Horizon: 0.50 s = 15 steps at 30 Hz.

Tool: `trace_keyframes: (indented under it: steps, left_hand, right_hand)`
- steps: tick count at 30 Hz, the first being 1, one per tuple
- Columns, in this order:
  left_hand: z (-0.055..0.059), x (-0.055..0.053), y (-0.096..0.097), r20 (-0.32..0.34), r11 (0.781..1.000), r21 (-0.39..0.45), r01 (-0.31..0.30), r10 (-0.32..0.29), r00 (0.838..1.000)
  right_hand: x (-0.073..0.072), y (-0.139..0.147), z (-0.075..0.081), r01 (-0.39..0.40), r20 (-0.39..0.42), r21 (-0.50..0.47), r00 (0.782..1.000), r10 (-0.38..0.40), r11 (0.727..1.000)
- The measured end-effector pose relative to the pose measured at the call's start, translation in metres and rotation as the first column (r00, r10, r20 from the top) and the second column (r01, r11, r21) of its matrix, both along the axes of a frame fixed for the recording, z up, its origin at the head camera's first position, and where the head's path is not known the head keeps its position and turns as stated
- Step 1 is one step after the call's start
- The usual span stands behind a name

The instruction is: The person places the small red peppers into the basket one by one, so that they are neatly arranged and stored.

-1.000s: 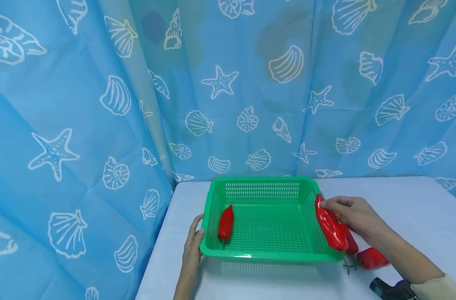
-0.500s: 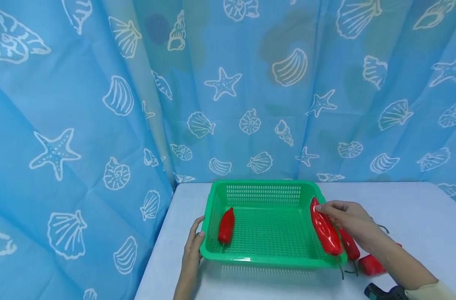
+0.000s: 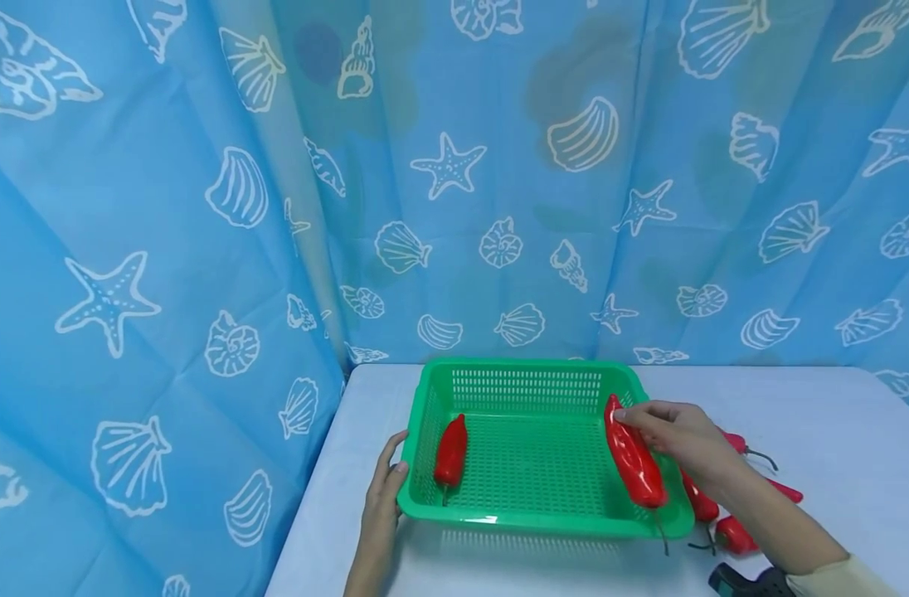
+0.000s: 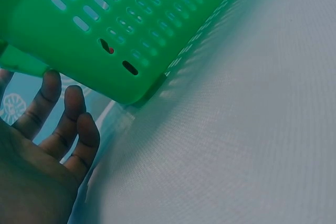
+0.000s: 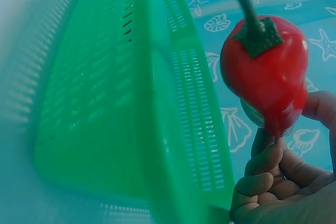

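Note:
In the head view my right hand (image 3: 682, 431) pinches a glossy red pepper (image 3: 634, 456) near its narrow tip. Its green stem hangs down across the near right rim of a green plastic basket (image 3: 529, 525). The right wrist view shows the pepper (image 5: 268, 72) stem end foremost, beside the basket rim (image 5: 157, 129). Another red pepper (image 3: 451, 452) lies inside the basket at the left. My left hand (image 3: 383, 489) rests at the basket's left rim. In the left wrist view, a fingertip (image 4: 51, 80) meets the rim's underside, and the other visible fingers extend loosely below.
Several more red peppers, including one (image 3: 736, 537) by the basket's near right corner, lie on the white table (image 3: 574, 572), partly hidden by my right arm. A black device (image 3: 753, 582) sits at my right wrist. A blue shell-patterned curtain (image 3: 499, 191) stands behind and at left.
My right hand has carried the pepper leftward, from the basket's right edge to over its right side. More of the table peppers now show. My left hand stays at the rim.

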State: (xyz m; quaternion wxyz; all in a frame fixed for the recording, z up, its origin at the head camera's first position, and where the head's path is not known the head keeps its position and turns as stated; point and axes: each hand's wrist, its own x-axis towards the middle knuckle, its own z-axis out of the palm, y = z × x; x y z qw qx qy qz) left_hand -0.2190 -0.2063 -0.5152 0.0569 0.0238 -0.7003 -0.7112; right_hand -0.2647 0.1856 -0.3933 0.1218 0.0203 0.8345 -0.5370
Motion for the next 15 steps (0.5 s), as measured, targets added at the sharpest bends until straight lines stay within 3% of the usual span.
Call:
trace_keyframes:
  steps: [15]
  left_hand:
    - [-0.001, -0.001, -0.001, -0.002, 1.0, 0.011, -0.003, 0.003, 1.0]
  right_hand:
    - [-0.023, -0.018, -0.004, -0.043, 0.023, -0.069, 0.999, 0.045, 0.997]
